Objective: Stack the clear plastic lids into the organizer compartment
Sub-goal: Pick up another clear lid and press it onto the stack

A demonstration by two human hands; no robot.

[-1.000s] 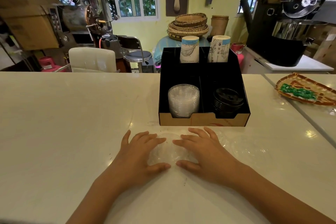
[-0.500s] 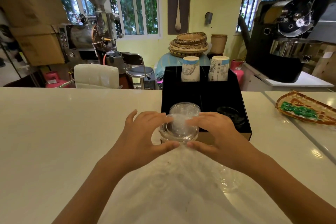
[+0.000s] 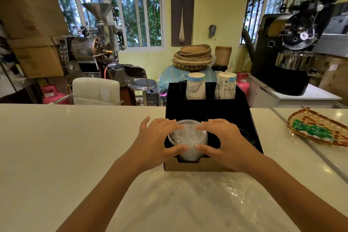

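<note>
A clear plastic lid sits between both my hands, right over the stack of clear lids in the front left compartment of the black organizer. My left hand grips the lid's left rim with thumb and fingers. On the lid's right rim my right hand does the same. Whether the lid rests on the stack or hovers just above it cannot be told. More clear plastic lies on the white counter in front of the organizer.
Two paper cup stacks stand in the organizer's back compartments. The front right compartment is mostly hidden by my right hand. A woven tray with a green packet lies at the right. Chairs and roasting machines stand beyond the counter.
Both hands picked a clear lid off the counter, lifted it and carried it forward. It now sits over the stack in the front left compartment.
</note>
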